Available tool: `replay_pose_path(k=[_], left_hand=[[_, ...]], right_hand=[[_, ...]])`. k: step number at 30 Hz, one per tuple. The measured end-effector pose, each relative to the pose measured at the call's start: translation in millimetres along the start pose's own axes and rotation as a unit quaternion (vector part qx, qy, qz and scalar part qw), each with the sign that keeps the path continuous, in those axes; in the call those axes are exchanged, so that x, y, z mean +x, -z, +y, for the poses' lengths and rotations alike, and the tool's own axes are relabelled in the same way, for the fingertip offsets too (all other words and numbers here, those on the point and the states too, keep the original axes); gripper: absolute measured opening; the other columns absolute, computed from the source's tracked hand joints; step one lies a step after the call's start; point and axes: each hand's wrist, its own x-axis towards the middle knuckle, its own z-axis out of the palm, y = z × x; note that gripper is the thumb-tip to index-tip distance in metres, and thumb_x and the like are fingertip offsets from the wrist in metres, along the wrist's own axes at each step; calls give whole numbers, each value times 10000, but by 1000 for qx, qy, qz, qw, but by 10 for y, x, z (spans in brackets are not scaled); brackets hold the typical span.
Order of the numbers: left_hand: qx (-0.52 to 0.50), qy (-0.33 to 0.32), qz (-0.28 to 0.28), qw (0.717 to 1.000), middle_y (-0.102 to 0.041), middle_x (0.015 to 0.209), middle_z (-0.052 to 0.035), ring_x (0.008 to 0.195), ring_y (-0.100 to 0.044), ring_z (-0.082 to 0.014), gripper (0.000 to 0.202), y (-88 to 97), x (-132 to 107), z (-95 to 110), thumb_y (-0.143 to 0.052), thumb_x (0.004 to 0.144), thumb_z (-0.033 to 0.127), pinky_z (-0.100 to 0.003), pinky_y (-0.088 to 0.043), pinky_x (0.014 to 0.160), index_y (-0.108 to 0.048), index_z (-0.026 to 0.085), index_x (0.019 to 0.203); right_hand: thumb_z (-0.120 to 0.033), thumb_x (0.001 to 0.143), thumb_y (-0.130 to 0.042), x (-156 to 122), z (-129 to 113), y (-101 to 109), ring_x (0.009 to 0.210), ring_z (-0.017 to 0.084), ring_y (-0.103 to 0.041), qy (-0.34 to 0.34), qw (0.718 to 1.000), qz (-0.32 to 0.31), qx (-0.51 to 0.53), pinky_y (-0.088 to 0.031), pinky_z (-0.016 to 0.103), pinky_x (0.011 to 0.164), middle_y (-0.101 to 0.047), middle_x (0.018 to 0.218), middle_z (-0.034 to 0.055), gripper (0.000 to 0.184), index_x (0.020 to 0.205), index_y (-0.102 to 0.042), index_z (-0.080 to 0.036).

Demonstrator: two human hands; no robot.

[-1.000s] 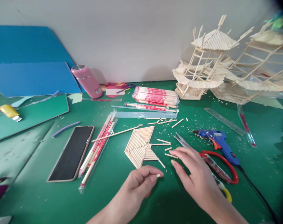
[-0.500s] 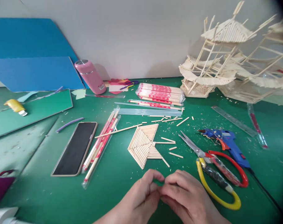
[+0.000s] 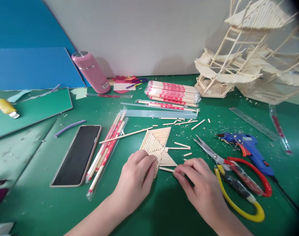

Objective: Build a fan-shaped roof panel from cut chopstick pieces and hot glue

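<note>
Though mostly filled, see the gappy, likely unfinished stick panel (image 3: 157, 141) right of the phone (image 3: 75, 156), under the half-curled left hand (image 3: 137, 173), can't tell if gripping; farther right, find a short stick (image 3: 166, 169) pinched in the right hand (image 3: 202, 185).

Single head view. I see from above and behind the two hands, the camera facing forward and down across the bench (image 3: 169, 216). The left hand (image 3: 137, 173) and the right hand (image 3: 203, 185) stand close in the foreground, their forearms entering from the lower edge. Beyond both hands, my line of sight ends at a pale wall (image 3: 144, 39); beyond the right hand, the upper edge crops a stick-built tower (image 3: 238, 78).
</note>
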Motion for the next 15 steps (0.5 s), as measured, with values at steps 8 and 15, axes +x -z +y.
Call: replay_pose_path(k=[8,15], left_hand=[[-2,-62,12,998,-560,781,-61,716,-510,-160,163,-124,0,-131,-453,825,97,-290,-407,650,-579,134,922],[-18,-67,-19,997,-553,775,-60,704,-498,-163,167,-118,-18,-153,-458,825,105,-306,-397,651,-582,142,931]], right_hand=[[-142,830,-513,13,14,-40,727,157,-485,-4,1000,-11,2,-401,291,638,-513,753,29,98,844,-600,-186],[-147,824,-525,11,33,-67,718,155,-478,-1,1000,-7,4,-397,289,629,-511,756,31,95,855,-602,-193]])
